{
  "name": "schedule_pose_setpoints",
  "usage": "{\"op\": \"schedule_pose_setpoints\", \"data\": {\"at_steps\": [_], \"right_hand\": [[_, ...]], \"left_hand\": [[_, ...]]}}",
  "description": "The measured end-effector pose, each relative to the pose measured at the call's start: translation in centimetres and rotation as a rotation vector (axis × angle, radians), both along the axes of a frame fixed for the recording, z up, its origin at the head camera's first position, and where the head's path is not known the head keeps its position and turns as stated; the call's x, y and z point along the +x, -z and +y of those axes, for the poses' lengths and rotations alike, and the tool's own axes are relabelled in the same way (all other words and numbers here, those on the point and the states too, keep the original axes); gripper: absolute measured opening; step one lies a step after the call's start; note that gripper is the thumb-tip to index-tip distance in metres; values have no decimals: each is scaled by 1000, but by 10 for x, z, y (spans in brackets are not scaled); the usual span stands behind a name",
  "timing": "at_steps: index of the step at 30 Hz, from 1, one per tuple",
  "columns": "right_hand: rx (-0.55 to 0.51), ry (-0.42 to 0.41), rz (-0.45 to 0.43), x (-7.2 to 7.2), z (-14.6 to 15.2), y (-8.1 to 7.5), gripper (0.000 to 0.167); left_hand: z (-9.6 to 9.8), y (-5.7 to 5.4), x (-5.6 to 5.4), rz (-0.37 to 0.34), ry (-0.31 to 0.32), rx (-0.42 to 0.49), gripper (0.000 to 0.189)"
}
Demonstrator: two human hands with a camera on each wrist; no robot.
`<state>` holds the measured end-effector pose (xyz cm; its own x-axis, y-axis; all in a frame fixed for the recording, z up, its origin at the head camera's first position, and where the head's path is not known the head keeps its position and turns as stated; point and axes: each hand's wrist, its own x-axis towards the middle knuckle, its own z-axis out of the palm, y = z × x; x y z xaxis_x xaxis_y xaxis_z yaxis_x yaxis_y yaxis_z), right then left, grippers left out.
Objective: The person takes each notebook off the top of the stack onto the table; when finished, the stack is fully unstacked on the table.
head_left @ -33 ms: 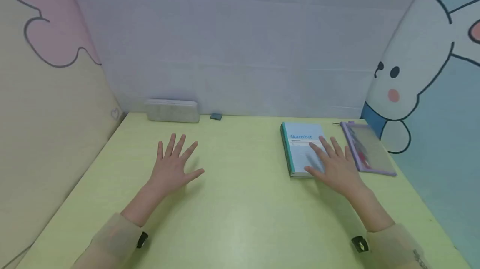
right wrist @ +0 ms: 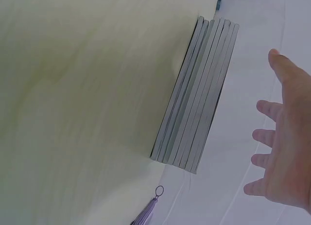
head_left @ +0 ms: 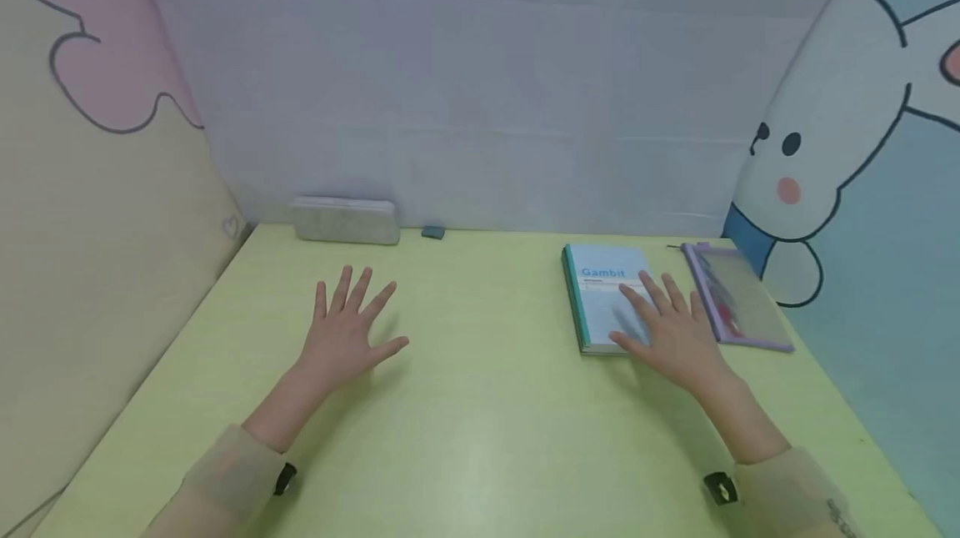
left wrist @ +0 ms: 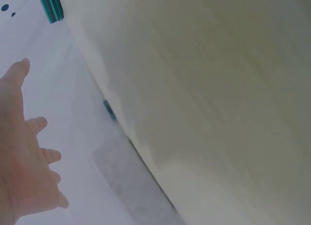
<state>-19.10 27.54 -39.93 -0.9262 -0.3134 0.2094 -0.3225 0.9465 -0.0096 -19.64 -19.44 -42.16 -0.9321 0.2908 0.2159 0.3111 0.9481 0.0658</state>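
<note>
My left hand (head_left: 342, 346) hovers above the left part of the table with its fingers spread, holding nothing. My right hand (head_left: 681, 346), fingers also spread, is over the lower right corner of a stack of notebooks (head_left: 600, 304). The top cover is pale blue with the word "Gambit" and a green spine. In the right wrist view the notebook stack (right wrist: 194, 98) shows several thin layers, and the right hand (right wrist: 291, 142) stands apart from it. The left wrist view has the left hand (left wrist: 26, 157) apart from every object.
At the back left stands a grey oblong case (head_left: 347, 221), with a small dark blue block (head_left: 432, 233) to its right. A purple-edged clear zip pouch (head_left: 742, 296) lies right of the notebooks. The yellow-green table (head_left: 480, 413) meets a white wall (head_left: 480, 104) behind.
</note>
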Motion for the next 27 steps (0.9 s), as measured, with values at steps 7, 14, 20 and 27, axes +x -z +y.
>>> {"op": "schedule_pose_setpoints", "data": {"at_steps": [7,14,20,27], "right_hand": [[6,7,-6,-1,0,-3,76],[-3,2,-5,-2,0,-6,76],[-24,4,6,-5,2,-11,75],[-29,2,15,-13,12,-17,78]], "left_hand": [[1,-5,0,-7,-6,-9,86],[2,-13,-2,2,-7,-6,85],[11,-20,-5,42,12,-13,86],[39,-40,-13,48,36,-4,86]]}}
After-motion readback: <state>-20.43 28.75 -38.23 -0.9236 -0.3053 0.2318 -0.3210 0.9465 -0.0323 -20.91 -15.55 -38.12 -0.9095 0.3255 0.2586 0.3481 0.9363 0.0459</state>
